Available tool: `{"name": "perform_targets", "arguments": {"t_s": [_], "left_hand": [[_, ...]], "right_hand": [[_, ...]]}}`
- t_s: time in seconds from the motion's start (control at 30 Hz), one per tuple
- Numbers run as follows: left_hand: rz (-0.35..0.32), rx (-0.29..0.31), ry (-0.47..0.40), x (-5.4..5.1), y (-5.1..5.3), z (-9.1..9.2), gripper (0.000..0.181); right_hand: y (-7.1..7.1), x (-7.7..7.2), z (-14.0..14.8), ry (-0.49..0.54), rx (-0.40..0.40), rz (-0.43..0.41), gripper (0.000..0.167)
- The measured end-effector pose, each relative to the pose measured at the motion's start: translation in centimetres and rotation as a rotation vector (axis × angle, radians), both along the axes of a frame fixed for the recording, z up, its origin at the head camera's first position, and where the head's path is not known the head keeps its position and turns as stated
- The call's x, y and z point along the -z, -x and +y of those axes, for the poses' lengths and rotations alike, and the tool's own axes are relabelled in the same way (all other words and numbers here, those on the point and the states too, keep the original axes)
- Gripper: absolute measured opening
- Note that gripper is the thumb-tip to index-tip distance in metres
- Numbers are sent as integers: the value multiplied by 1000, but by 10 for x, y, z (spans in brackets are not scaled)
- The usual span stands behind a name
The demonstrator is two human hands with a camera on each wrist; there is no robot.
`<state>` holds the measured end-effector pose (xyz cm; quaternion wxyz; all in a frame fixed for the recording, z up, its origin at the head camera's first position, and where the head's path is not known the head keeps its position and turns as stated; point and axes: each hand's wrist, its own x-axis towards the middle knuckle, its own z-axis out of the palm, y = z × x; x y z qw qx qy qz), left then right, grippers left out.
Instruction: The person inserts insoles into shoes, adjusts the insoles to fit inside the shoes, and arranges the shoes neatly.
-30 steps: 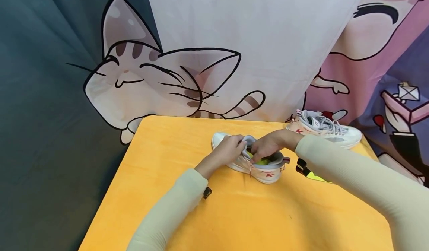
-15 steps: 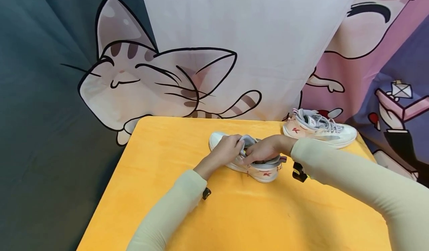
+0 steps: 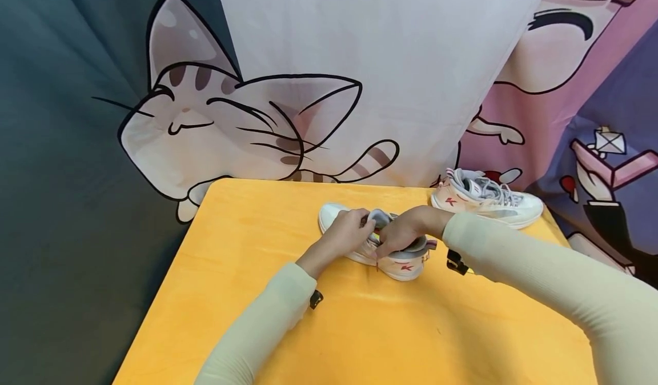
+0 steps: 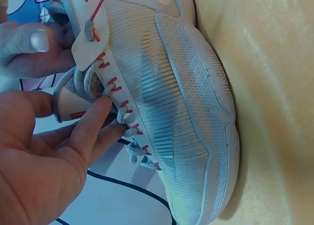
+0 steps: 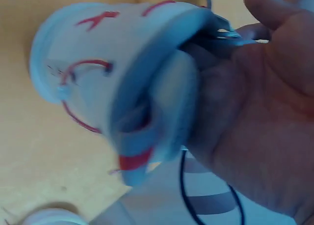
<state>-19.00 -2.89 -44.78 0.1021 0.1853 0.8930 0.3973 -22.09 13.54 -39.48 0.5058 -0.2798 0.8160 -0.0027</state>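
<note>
By the left hand the tongue of the nearer shoe, set upright on the yellow table, is pinched, while the right hand is dipped inside, and whether anything is grasped there cannot be told.

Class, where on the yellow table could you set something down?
Bare patches on the yellow table: left of the left sleeve, and between it and the right sleeve, in front of the nearer shoe. Crowded: around that shoe, where the left hand and right hand work, and at the far right corner, under the other shoe.
</note>
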Motion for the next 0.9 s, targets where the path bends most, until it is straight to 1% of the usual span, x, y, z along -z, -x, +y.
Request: {"name": "perform_targets", "arguments": {"t_s": [0.07,0.1,0.23,0.27,0.33,0.4,0.47,0.53,0.63,0.73,0.8,0.83,0.9], "left_hand": [[1,-10,5,0,0,1,17],[6,-12,11,1,0,2,17],[3,-16,13,2,-1,4,16],[-2,-17,7,2,-1,4,16],[-15,-21,-9,2,-2,4,16],[-25,-24,-31,2,-4,4,18],[-26,-28,-44,3,-7,4,19],[-13,-39,-45,5,-9,4,18],[26,-69,-26,7,-14,6,20],[77,-92,-4,11,-20,10,26],[95,-114,19,13,-24,13,35],[97,-125,30,15,-26,14,38],[84,-149,50,18,-30,17,50]], "right_hand": [[0,-1,-3,-39,-63,13,48],[0,-1,-4,-49,-72,14,48],[-1,3,-2,-46,-26,-2,44],[-2,4,-1,-42,-29,4,44],[-3,5,1,-19,-32,18,42],[-5,3,3,10,-51,49,41],[-6,-1,6,63,-81,88,40],[-6,-7,12,136,-72,124,38],[-3,-18,26,268,-28,194,29],[3,-22,44,394,62,299,23],[7,-19,53,453,115,386,21],[9,-16,57,467,136,430,22],[13,-8,62,465,175,469,27]]}}
